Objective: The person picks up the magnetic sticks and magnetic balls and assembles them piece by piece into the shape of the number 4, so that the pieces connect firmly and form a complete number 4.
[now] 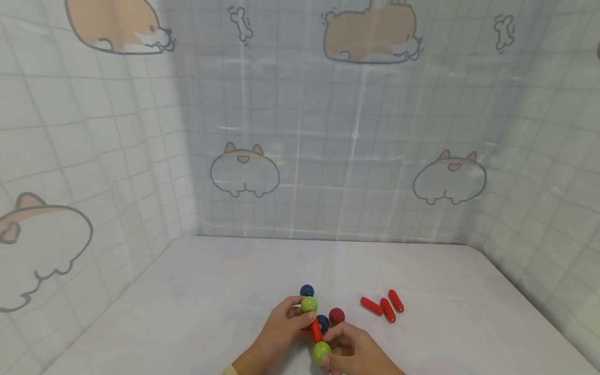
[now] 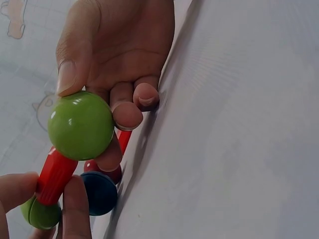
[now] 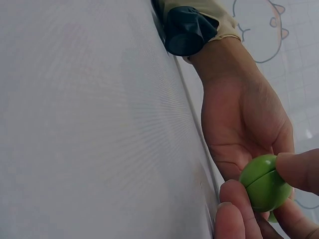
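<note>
Red rod (image 1: pixel 316 331), one: located between far green ball (image 1: pixel 309 304), pinched by fingers of left hand (image 1: pixel 284 327), and near green ball (image 1: pixel 321 353), pinched by fingers of right hand (image 1: pixel 353 348), over table (image 1: pixel 225 291).

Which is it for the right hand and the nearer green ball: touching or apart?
Touching. The head view shows the right hand pinching the nearer green ball between thumb and finger.

Dog-print curtains (image 1: pixel 309 109) wall in a table (image 1: pixel 225 276), booth-like.
</note>
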A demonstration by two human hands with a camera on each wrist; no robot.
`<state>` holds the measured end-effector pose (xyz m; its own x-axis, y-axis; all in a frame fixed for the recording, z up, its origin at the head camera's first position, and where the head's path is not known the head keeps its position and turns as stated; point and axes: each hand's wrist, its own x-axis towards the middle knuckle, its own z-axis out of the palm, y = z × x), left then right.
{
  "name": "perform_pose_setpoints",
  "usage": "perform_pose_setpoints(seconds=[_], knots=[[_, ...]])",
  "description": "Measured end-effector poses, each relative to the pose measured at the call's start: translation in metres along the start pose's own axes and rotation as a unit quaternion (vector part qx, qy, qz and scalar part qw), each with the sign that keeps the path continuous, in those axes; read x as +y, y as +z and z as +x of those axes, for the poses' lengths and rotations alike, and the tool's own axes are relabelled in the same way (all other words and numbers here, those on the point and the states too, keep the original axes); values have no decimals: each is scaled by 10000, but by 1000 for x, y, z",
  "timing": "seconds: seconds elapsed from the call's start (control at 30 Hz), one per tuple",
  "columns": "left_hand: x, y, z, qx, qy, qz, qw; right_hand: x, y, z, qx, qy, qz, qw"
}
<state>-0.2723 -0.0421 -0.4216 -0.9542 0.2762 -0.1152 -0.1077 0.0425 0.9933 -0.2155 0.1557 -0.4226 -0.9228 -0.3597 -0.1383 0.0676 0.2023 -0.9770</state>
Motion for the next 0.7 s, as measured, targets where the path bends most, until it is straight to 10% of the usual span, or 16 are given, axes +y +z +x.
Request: perform_pose_setpoints(seconds=[0.7], knots=[[-1, -1, 0, -509, -406, 861, 9942, 1, -2, 2, -141, -118, -32, 9998]])
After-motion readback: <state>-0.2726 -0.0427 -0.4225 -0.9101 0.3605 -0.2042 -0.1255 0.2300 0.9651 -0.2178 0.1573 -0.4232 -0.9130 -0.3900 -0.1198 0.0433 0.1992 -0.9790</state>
